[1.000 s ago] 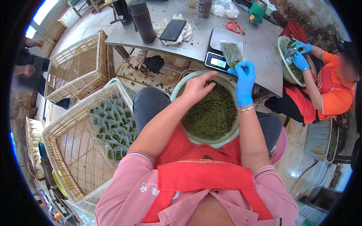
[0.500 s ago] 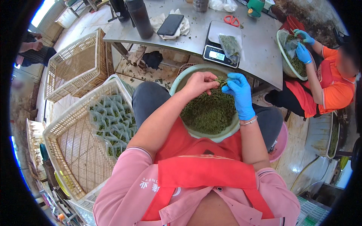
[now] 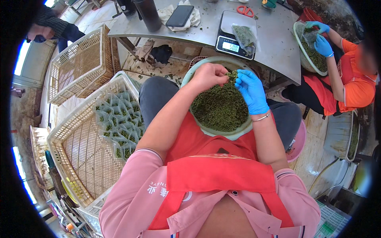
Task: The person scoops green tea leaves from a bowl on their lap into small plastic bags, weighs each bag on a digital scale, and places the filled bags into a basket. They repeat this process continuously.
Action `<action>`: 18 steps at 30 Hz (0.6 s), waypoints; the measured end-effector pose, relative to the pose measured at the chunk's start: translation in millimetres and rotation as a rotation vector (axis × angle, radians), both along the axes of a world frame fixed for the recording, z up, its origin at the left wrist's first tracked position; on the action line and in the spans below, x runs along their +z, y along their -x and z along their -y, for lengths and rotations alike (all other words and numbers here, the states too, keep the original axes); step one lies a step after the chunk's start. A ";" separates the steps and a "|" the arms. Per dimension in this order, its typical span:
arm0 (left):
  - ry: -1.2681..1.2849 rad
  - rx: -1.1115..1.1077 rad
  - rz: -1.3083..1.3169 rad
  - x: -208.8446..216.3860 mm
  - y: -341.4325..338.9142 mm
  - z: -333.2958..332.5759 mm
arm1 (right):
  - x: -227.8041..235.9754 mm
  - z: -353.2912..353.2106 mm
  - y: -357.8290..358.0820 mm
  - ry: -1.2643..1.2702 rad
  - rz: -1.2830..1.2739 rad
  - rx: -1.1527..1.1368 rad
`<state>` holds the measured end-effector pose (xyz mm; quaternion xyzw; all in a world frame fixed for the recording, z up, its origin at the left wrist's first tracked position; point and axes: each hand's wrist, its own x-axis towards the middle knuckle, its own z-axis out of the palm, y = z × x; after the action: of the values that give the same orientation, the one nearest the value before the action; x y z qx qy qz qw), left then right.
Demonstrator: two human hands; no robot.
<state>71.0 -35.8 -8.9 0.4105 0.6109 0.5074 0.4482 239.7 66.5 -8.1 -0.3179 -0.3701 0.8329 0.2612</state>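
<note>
Over a pale green basin [image 3: 189,75] in my lap, my two hands work close together. A small sprig of green peppercorns [image 3: 231,75] shows between them. My bare left hand [image 3: 209,75] pinches it from the left. My right hand [image 3: 251,91], in a blue glove, has thumb and fingertips closed at its right side. Loose green peppercorns [image 3: 219,109] fill much of the basin below. To the left, a cream plastic crate [image 3: 79,158] holds several clear bags of green peppercorns [image 3: 119,121] standing in rows.
A metal table [image 3: 274,51] ahead bears a scale [image 3: 232,47] with a filled bag [image 3: 244,36], red scissors [image 3: 245,11], a phone [image 3: 179,16] and a dark bottle [image 3: 148,15]. At right, a gloved co-worker [image 3: 349,83] handles a bag over another basin [image 3: 298,45]. Stacked crates [image 3: 77,65] stand far left.
My hands stay pinched together over the basin, with fingers slightly shifted around the sprig. The view has tilted a little. The co-worker's hands have moved slightly.
</note>
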 end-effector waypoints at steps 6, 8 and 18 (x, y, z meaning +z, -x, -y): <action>0.132 0.119 -0.464 9.8 -7.3 -0.7 | 0.7 24.0 3.9 -0.429 0.129 0.037; 0.133 0.196 -0.612 5.6 -5.1 -0.3 | 1.2 30.1 2.9 -0.507 0.122 0.010; 0.084 0.204 -0.189 -12.4 5.7 1.5 | 0.7 -15.3 2.3 -0.287 -0.021 -0.211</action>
<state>65.3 -37.4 -21.3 0.3728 0.7096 0.4835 0.3516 237.4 81.8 -7.5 -0.3056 -0.4472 0.7428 0.3936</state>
